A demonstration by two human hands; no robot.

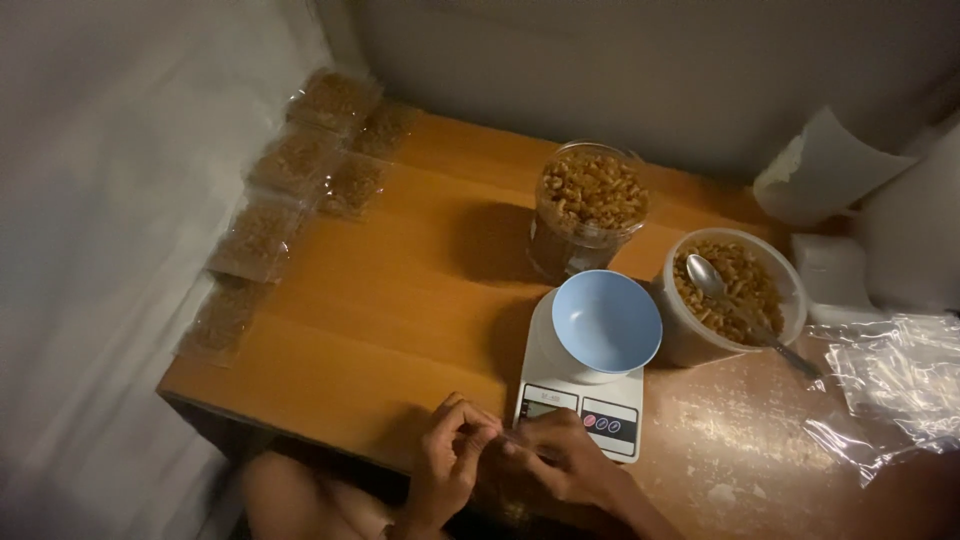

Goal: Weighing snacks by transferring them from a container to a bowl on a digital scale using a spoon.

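The wooden bench (400, 290) is bounded by a pale wall at the back and a white sheet on the left, where filled clear packets (290, 160) are lined along the edge. The middle of the bench is left open between the packets and the jar of dry pasta (590, 205). Toward the right the room is taken up by a white kitchen scale (585, 400) carrying a light blue bowl (607, 322), a round tub of pasta (735, 290) with a spoon (745, 310) laid in it, and loose clear bags (890, 385).

At the near edge, just in front of the scale, a small thin clear thing (503, 441), too slight to be identified, is pinched between the two hands. The left hand (450, 460) and the right hand (560, 455) are brought together, fingertips pressed on it from either side, so it lies directly in the grip.
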